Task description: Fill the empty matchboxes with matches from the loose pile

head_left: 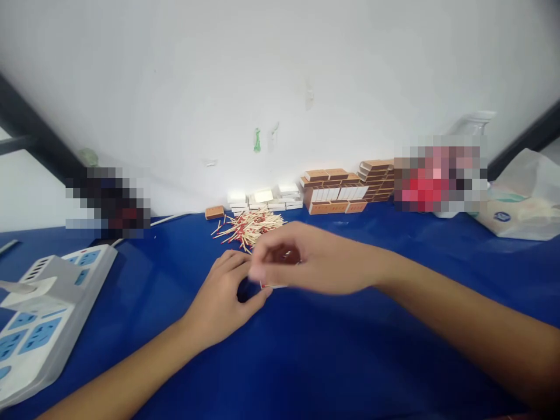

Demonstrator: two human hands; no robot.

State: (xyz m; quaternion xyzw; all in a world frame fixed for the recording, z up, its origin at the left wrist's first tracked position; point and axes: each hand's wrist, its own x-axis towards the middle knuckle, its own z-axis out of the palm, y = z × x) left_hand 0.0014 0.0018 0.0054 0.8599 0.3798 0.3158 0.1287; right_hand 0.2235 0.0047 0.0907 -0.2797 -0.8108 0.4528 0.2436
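Note:
My left hand (222, 297) rests low over the blue table, fingers curved and thumb bent toward them. Its thumb tip meets the near edge of a small white matchbox tray (276, 286), with a red match tip showing at its end; most of the tray is hidden behind my right hand. My right hand (321, 259) hovers above, fingers curled toward the thumb in a pinch; anything between those fingertips is too blurred to make out. Just beyond both hands lies a loose heap of red-tipped matches (256, 226).
White trays (266, 199) are stacked by the wall, beside a single brown matchbox (214, 212). Stacked matchboxes (336, 192) stand right of them. A power strip (83, 303) with a plug lies left; a tissue pack (516, 210) is far right. Blurred patches cover two areas.

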